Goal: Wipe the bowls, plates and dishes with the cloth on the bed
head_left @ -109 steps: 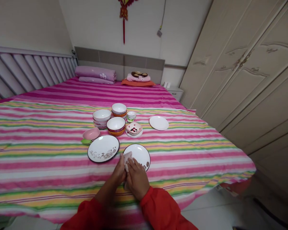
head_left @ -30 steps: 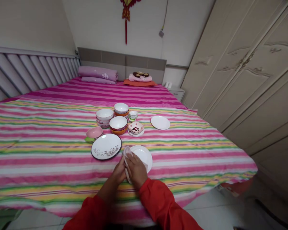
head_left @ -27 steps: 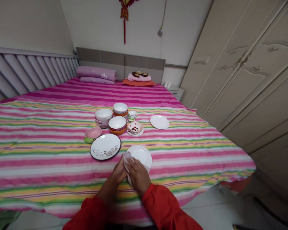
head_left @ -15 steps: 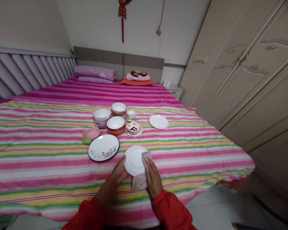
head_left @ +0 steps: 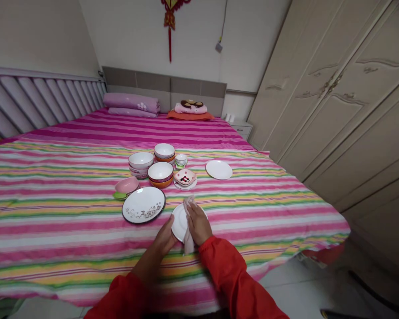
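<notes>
Seen from the head camera, a white plate [head_left: 177,223] stands tilted above the bed [head_left: 69,221], near its front edge and around the middle. The left hand [head_left: 164,237] grips the plate's left rim, fingers curled against it. The right hand [head_left: 198,224] is pressed against the plate's face, pinching a white cloth [head_left: 188,244] whose end hangs below the plate.

Just left of the plate lies a dark-rimmed plate [head_left: 143,204], with a pink dish [head_left: 127,185] behind it. Farther back stand white bowls [head_left: 141,160], an orange-sided bowl [head_left: 160,173], a small square dish [head_left: 185,177] on a saucer, and small cups [head_left: 181,160]. A plain white plate [head_left: 218,169] lies to their right.
</notes>
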A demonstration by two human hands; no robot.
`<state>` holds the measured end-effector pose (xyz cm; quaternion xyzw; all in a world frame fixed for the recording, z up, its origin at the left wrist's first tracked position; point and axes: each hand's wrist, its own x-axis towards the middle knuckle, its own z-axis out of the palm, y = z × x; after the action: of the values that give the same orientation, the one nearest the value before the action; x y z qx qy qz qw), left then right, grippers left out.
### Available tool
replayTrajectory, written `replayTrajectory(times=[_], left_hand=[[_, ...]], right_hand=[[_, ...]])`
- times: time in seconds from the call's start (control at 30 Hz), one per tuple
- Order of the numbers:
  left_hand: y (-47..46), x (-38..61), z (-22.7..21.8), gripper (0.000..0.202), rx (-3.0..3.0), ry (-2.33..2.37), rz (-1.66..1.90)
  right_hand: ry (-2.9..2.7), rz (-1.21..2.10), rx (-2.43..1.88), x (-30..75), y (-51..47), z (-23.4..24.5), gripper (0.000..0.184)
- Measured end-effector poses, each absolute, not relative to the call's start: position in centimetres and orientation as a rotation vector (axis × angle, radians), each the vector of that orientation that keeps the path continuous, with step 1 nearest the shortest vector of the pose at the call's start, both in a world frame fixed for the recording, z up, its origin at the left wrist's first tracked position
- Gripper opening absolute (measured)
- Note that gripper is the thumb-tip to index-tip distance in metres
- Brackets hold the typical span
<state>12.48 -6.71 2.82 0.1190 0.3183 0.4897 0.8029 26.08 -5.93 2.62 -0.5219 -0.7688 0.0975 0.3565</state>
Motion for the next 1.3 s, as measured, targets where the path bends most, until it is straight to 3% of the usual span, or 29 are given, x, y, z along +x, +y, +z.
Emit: replayTrajectory(times=[0.33,0.83,1.07,1.3], left_hand=[[-6.5,12.1,1.8,0.058,0.288,0.656,0.984],[-6.0,12.1,1.4,0.049,0.247,0.616,1.041],[-6.3,12.2,1.4,0.057,0.245,0.555,0.966],[-6.0,12.4,1.4,0.058,0.198,0.591,1.005]], right_hand=[[-2.061,0.211,-1.179,27.8,-11.8,1.4,0.041],[-2.117,0.253,-1.257,24.8,-7.9,2.9,0.040],[-2.087,0.141,-1.253,28.3,-12.3,1.1,0.040],[-1.964,0.097,-1.313,28.6,-8.3,1.0,0.038]])
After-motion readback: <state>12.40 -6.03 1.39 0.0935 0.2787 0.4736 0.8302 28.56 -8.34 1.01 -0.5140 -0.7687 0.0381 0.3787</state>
